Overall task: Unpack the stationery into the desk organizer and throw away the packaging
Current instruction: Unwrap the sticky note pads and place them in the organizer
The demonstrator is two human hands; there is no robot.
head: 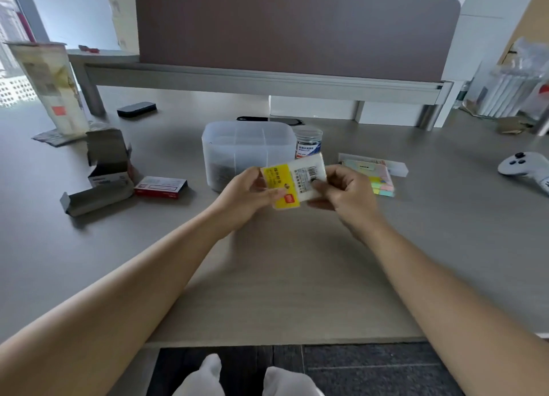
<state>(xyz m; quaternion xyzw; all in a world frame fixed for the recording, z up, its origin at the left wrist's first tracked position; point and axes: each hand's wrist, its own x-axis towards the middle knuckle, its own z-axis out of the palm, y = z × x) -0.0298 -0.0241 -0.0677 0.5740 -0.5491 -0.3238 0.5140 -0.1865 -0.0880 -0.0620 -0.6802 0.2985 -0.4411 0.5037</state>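
Both hands hold a small wrapped pack (292,180) with a yellow label and a barcode, just above the desk in front of the organizer. My left hand (248,192) grips its left end and my right hand (341,187) pinches its right end over the barcode. The translucent desk organizer (246,141) stands behind the pack, divided into compartments, with small dark items in its front left one. A clear jar of clips (307,143) stands to its right. Pastel sticky notes (381,181) lie behind my right hand, partly hidden.
Opened grey cardboard boxes (104,169) and a red staple box (160,187) lie at the left. A tall paper bag (50,89) stands far left. A white game controller (525,166) rests at the right, a black case (136,109) near the raised shelf (261,83).
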